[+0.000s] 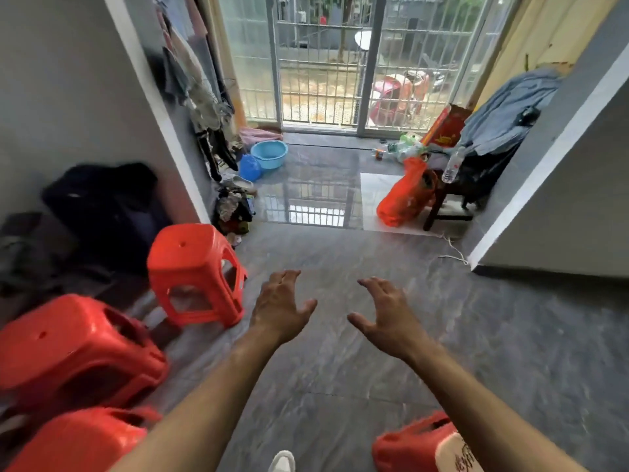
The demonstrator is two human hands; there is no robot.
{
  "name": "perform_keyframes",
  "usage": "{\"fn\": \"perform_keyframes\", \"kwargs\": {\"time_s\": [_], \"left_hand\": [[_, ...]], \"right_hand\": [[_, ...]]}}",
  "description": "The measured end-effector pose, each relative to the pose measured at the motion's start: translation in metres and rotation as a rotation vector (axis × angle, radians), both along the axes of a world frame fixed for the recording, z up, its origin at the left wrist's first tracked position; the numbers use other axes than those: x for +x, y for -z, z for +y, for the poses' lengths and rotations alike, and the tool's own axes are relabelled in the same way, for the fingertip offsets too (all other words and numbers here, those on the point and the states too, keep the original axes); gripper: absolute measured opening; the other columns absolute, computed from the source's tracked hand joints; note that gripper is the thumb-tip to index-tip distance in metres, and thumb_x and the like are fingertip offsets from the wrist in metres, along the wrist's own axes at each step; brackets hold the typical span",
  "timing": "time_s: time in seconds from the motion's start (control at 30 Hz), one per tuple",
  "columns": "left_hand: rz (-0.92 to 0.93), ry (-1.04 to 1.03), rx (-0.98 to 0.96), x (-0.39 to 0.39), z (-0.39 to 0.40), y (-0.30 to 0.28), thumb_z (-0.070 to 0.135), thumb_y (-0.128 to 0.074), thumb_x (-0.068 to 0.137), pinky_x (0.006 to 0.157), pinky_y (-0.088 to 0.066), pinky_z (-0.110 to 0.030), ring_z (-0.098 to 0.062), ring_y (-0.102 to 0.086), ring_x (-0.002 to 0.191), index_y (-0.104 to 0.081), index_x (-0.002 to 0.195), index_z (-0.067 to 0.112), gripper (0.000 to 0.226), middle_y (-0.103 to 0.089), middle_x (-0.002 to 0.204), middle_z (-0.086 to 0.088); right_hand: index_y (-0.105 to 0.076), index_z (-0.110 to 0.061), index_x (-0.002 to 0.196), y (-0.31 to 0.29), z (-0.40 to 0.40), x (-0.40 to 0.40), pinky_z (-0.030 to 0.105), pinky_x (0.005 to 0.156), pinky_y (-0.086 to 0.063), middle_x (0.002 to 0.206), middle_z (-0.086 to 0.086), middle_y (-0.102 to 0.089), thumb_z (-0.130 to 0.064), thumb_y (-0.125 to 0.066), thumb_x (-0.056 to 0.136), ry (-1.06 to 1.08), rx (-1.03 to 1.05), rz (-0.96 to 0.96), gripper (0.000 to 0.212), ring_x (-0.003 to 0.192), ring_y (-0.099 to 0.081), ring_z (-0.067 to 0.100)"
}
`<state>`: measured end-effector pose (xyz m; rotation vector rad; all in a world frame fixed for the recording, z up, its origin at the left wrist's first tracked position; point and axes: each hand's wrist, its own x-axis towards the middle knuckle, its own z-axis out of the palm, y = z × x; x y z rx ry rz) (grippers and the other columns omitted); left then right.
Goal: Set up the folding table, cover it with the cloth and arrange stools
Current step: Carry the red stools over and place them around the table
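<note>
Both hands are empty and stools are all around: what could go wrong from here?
1. The red plastic stools on the left and the one near the right arm crowd the walking path, a tripping risk.
2. The glossy grey tile floor may be slippery.
3. The white cord could snag a foot.

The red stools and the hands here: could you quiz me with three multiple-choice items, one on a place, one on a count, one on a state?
1. Where does the light blue basin sit?
A. on a stool
B. on the floor near the barred glass door
C. on the dark chair

2. How many red stools show, at least in part?
A. two
B. four
C. six

3. What are the two hands doing?
A. gripping a stool
B. holding a cloth
C. spread open, holding nothing

Answers:
1 B, it rests on the tiles by the door.
2 B: one upright, two at lower left, one at bottom right.
3 C: left hand and right hand show splayed fingers over bare floor.
</note>
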<state>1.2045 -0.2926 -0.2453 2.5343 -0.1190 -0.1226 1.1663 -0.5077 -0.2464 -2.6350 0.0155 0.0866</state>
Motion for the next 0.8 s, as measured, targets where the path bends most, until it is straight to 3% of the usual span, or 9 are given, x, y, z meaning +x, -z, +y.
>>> {"fn": "perform_keyframes", "kwargs": {"time_s": [0.17,0.47,0.63,0.8], "left_hand": [[0.026,-0.281,0.006,-0.061,0.080,-0.005,0.041,-0.069,0.083,0.109,-0.031,-0.031,-0.026,-0.042,0.131,-0.043,0.144,0.016,0.071,-0.045,0.142,-0.009],[-0.001,-0.781,-0.056,-0.189,0.241,-0.023,0.041,-0.071,0.079,0.106,-0.037,-0.033,-0.029,-0.050,0.124,-0.050,0.135,0.010,0.067,-0.055,0.131,-0.015],[0.051,-0.919,-0.087,-0.254,0.318,-0.007,0.036,-0.071,0.083,0.105,-0.032,-0.028,-0.026,-0.048,0.127,-0.048,0.136,0.010,0.064,-0.053,0.134,-0.014],[0.121,-0.948,-0.089,-0.298,0.403,0.014,0.041,-0.068,0.084,0.105,-0.035,-0.030,-0.026,-0.049,0.126,-0.047,0.137,0.011,0.065,-0.054,0.134,-0.013]], "right_hand": [[-0.038,-0.024,0.147,-0.001,0.067,0.003,0.040,0.112,-0.034,0.150,0.006,-0.038,-0.044,-0.073,0.082,-0.245,0.029,0.038,0.077,0.136,-0.035,0.028],[-0.038,-0.023,0.146,-0.007,0.248,-0.032,0.036,0.104,-0.036,0.146,0.005,-0.042,-0.044,-0.070,0.084,-0.714,0.056,0.035,0.072,0.130,-0.039,0.027],[-0.043,-0.025,0.142,0.007,0.346,-0.063,0.041,0.102,-0.043,0.142,0.000,-0.045,-0.069,-0.055,0.067,-0.855,0.022,0.037,0.088,0.128,-0.044,0.026],[-0.041,-0.029,0.143,0.018,0.432,-0.098,0.045,0.101,-0.044,0.144,-0.003,-0.044,-0.073,-0.051,0.065,-0.865,-0.020,0.061,0.090,0.131,-0.043,0.023]]}}
